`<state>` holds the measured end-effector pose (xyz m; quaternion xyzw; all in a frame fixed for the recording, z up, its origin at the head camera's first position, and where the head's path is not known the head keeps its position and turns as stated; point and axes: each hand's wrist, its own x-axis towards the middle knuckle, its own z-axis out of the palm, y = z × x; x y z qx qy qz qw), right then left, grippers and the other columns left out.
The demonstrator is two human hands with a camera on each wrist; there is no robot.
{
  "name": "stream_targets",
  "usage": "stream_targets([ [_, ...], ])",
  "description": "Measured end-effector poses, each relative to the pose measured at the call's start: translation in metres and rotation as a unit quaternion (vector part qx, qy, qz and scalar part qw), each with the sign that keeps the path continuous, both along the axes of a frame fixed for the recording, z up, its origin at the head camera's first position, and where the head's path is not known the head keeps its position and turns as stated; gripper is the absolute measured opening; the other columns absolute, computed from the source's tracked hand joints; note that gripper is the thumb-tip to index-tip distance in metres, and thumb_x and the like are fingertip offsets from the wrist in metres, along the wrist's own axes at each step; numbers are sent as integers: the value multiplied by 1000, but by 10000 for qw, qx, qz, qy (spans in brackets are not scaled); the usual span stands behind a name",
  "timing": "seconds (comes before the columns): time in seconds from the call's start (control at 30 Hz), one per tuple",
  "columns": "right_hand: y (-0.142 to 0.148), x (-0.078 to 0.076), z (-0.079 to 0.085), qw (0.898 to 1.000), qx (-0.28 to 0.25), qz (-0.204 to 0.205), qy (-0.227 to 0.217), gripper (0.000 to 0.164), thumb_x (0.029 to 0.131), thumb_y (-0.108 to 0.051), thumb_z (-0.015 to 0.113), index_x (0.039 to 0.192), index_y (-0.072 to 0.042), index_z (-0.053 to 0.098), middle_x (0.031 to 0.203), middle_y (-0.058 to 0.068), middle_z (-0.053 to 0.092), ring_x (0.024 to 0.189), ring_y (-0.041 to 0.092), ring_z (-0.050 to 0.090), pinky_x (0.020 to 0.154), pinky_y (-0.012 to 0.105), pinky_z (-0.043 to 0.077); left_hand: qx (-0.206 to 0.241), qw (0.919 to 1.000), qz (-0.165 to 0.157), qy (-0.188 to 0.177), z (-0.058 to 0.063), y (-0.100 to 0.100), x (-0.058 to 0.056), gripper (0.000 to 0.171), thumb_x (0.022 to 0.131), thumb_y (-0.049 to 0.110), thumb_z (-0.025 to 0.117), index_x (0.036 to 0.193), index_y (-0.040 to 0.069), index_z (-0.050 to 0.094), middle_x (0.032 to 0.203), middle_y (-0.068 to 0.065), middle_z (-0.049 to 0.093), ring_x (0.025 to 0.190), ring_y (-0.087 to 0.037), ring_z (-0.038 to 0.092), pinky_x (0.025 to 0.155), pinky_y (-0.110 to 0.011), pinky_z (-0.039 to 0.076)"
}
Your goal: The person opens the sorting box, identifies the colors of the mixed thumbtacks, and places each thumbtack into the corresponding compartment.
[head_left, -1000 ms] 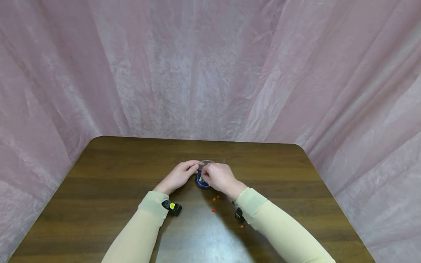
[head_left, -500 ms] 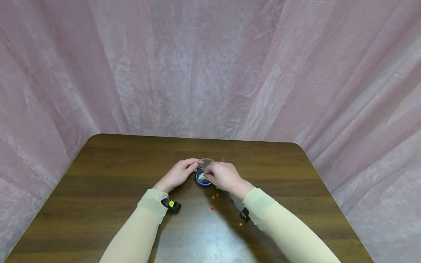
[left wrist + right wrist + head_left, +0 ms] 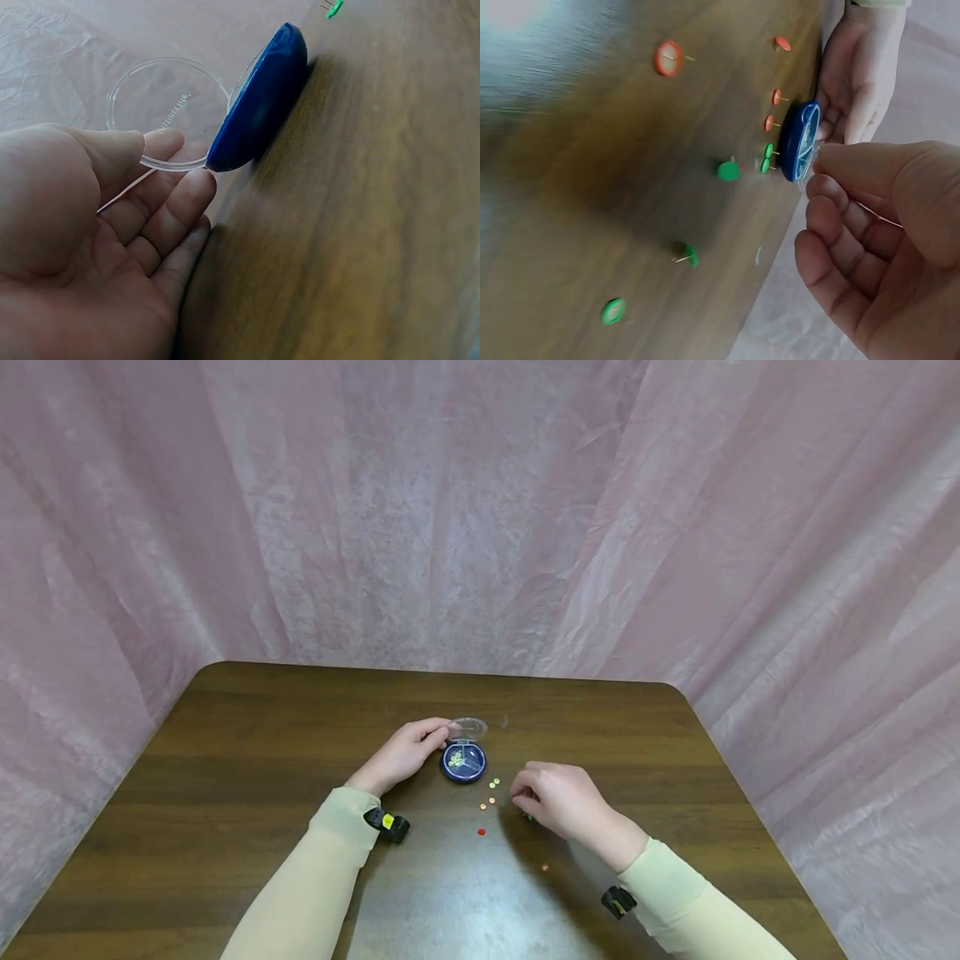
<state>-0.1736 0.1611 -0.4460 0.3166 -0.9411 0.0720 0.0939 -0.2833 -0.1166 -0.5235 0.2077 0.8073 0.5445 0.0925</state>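
Observation:
A round blue case (image 3: 463, 762) lies on the table with its clear lid (image 3: 469, 729) swung up at the back. Dividers split its inside, and several pale green thumbtacks (image 3: 455, 760) sit in the left compartment. My left hand (image 3: 405, 750) pinches the edge of the lid between thumb and fingers, plain in the left wrist view. To the right of the case, my right hand (image 3: 561, 797) hovers over the table, fingers loosely curled. Nothing shows between its thumb and index finger. Near it are green thumbtacks (image 3: 729, 171), some of them hidden from the head view.
Loose thumbtacks lie in front of the case: two green ones (image 3: 497, 782), orange ones (image 3: 483, 807) and a red one (image 3: 482, 832). Another orange thumbtack (image 3: 545, 867) is nearer the front. Pink curtains (image 3: 465, 527) hang behind the wooden table (image 3: 262, 760).
My right hand has left the case and moved right and toward me, uncovering the compartments and the green thumbtacks in front. The left hand stays on the lid.

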Motion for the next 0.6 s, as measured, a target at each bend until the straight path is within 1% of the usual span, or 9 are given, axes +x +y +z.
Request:
stream_targets([
  [0.13, 12, 17, -2, 10000, 38, 59, 12, 7, 84, -25, 77, 84, -26, 71, 81, -16, 60, 70, 1, 56, 62, 26, 48, -28, 10000, -19, -2, 0, 0, 0, 31, 106, 35, 48, 128, 23, 67, 124, 7, 65, 108, -16, 62, 98, -35, 45],
  [0.3, 19, 37, -3, 9994, 294, 164, 56, 11, 81, -26, 79, 81, -26, 68, 79, -17, 57, 69, 3, 57, 59, 27, 48, -38, 10000, 32, -2, 2, 1, 2, 30, 106, 33, 48, 128, 23, 67, 124, 8, 65, 107, -15, 62, 96, -34, 46],
  [0.4, 19, 46, -3, 9989, 405, 231, -22, 15, 80, -28, 79, 79, -28, 64, 76, -18, 53, 67, 2, 55, 58, 28, 46, -69, 9999, 72, 26, 2, 0, 2, 30, 106, 32, 48, 128, 24, 67, 123, 8, 65, 106, -14, 61, 95, -34, 47],
  [0.5, 20, 55, -5, 9984, 510, 214, -128, 20, 78, -29, 80, 76, -29, 60, 73, -20, 50, 64, 0, 50, 56, 26, 44, -108, 9999, 98, 16, 2, 1, 2, 30, 106, 33, 48, 128, 25, 67, 122, 9, 65, 106, -12, 60, 94, -33, 47],
  [0.6, 21, 63, -9, 9977, 618, 193, -175, 23, 75, -30, 81, 75, -28, 59, 72, -20, 50, 62, -1, 48, 55, 25, 43, -94, 9999, 96, -39, 2, 1, 3, 29, 106, 34, 48, 128, 26, 66, 123, 9, 65, 108, -13, 60, 95, -34, 46],
])
